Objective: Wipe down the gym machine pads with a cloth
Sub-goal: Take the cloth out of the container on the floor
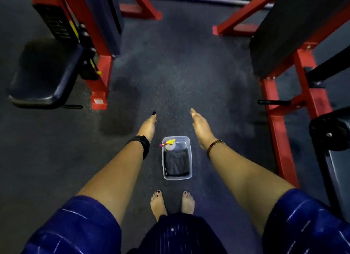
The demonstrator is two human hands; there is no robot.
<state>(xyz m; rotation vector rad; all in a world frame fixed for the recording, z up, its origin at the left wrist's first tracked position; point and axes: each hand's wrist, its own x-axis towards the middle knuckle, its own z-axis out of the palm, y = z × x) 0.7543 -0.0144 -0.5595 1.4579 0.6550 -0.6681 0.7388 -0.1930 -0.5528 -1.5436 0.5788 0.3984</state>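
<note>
A dark cloth (pixel 177 163) lies folded in a clear plastic tub (pixel 190 159) on the floor just ahead of my bare feet. A white spray bottle (pixel 170 145) with a yellow and purple nozzle lies in the tub's far end. My left hand (pixel 148 125) and my right hand (pixel 199 125) are stretched out flat, fingers straight, above the floor on either side of the tub, holding nothing. A dark seat pad (pixel 43 73) of a red-framed machine is at the left. A long black back pad (pixel 295 30) slopes at the upper right.
Red machine frames (pixel 280 132) flank a corridor of dark speckled floor (pixel 176 73). A weight stack with yellow pin (pixel 92 64) stands at the left. Another dark pad (pixel 335 128) and a black handle bar (pixel 274 102) stick out at the right.
</note>
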